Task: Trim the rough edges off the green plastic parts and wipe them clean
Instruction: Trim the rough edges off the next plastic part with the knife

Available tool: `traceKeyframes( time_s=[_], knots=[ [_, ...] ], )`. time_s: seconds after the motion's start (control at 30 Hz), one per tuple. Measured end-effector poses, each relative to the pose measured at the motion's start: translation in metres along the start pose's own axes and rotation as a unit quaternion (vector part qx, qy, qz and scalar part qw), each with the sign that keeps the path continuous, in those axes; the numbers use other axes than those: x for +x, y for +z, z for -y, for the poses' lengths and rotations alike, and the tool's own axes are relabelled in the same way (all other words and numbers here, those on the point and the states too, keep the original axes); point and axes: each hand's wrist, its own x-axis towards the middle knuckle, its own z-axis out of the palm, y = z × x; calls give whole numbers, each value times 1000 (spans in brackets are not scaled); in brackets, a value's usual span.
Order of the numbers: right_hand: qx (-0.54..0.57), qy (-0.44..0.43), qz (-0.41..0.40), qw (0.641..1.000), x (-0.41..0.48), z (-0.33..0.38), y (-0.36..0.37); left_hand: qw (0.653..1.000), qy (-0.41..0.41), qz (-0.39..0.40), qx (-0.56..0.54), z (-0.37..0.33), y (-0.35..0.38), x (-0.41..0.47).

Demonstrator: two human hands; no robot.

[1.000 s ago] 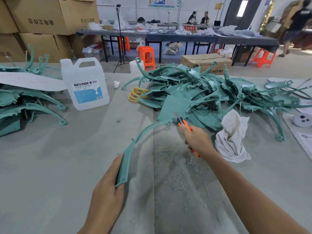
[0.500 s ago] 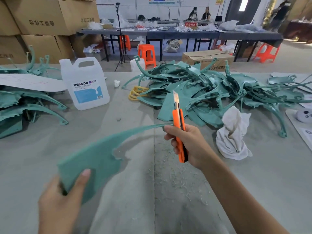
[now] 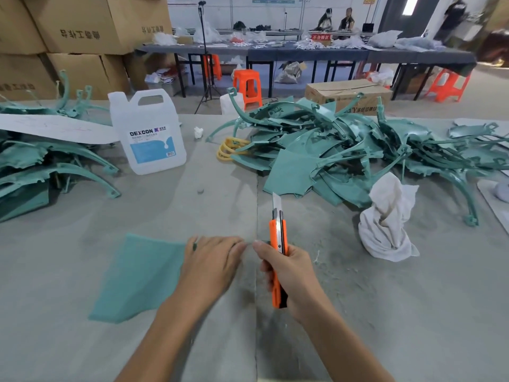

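A flat green plastic part lies on the grey table in front of me. My left hand rests on its right end with the fingers stretched out flat; what lies under the palm is hidden. Just to the right, my right hand grips an orange utility knife upright, its blade extended and pointing away from me. The fingertips of both hands nearly meet. A crumpled white rag sits to the right. A big pile of green parts fills the far right of the table.
A second stack of green parts lies at the left under a white sheet. A white DEXCON jug stands behind. A yellow part lies by the pile. Plastic shavings litter the table.
The green part, held up in my left hand before, now lies flat on the table. My left hand has moved onto its right end. The knife has turned upright and come nearer.
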Motion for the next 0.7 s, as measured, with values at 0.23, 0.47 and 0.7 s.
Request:
traceKeyframes(
  time_s=[0.23, 0.47, 0.7],
  knots=[
    [-62, -58, -35, 996, 3, 3, -37, 999, -7, 29, -29, 3, 21, 11],
    [-187, -115, -113, 969, 3, 8, -66, 997, -33, 29, -69, 2, 15, 13],
    [-289, -117, -55, 949, -2, 15, -66, 999, -29, 14, -42, 0, 23, 9]
  ],
)
